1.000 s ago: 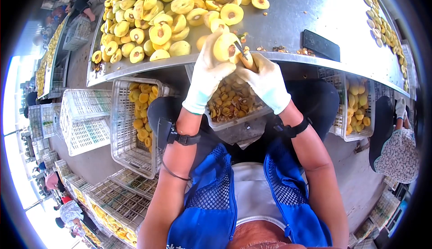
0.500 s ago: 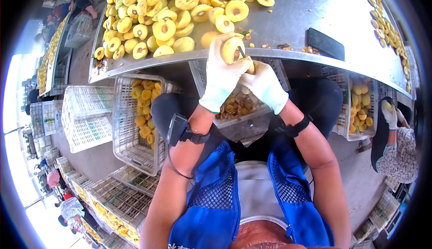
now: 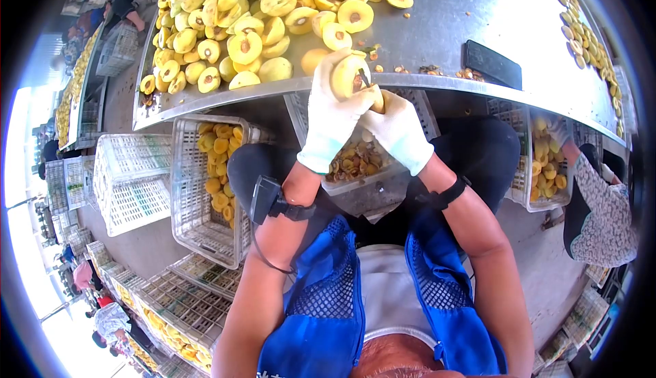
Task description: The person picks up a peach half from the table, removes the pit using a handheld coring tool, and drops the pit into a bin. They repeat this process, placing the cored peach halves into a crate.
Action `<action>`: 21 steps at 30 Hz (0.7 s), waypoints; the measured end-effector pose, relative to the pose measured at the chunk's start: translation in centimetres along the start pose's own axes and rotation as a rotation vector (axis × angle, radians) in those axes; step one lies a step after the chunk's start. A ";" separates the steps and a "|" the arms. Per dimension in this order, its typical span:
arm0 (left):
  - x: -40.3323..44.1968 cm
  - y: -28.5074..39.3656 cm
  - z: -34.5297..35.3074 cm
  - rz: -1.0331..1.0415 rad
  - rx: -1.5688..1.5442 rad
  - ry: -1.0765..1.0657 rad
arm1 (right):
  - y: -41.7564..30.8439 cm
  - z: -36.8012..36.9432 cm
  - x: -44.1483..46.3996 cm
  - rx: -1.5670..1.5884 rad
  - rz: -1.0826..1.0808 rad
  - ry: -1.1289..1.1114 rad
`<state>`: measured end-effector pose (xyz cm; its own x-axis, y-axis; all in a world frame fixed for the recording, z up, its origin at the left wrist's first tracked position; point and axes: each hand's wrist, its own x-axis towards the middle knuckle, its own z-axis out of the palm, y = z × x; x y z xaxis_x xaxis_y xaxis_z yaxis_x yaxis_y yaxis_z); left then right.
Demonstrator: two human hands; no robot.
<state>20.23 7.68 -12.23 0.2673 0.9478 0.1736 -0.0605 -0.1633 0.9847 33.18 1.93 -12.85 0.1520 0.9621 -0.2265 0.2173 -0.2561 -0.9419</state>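
Observation:
My left hand [image 3: 328, 108], in a white glove, is closed around a halved yellow peach [image 3: 344, 77] just over the table's near edge. The cut face with its reddish-brown pit is turned toward my right hand [image 3: 400, 126]. That hand, also gloved, is closed on a small knife [image 3: 365, 77]; its dark blade touches the cut face near the pit. My fingers hide most of the handle. A large heap of peach halves [image 3: 246, 46] lies on the metal table [image 3: 424, 33] beyond my left hand. Below my hands stands a crate of pits and scraps [image 3: 359, 161].
A dark flat object [image 3: 493, 63] lies by the table edge at right. Crates of peach halves stand at my left [image 3: 220, 166] and right [image 3: 547, 166]. A co-worker's arm [image 3: 570, 149] reaches into the right crate. Stacked white crates [image 3: 133, 180] are farther left.
My hands keep their hold on the peach half and knife, with barely any shift. At right, the co-worker's hand has moved from near their lap into the crate of peach halves.

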 end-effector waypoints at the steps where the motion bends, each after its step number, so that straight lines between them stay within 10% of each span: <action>1: 0.1 0.1 -0.4 -0.045 -0.068 -0.052 | -1.0 -0.4 -0.3 0.063 0.053 -0.031; 21: 1.1 -0.5 -4.4 -0.331 -0.146 -0.261 | -2.4 -3.0 -0.1 0.446 0.163 -0.060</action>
<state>16.29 9.98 -12.58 0.5273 0.8390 -0.1342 -0.0608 0.1948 0.9790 35.52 2.22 -9.82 0.0907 0.9199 -0.3816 -0.2417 -0.3514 -0.9045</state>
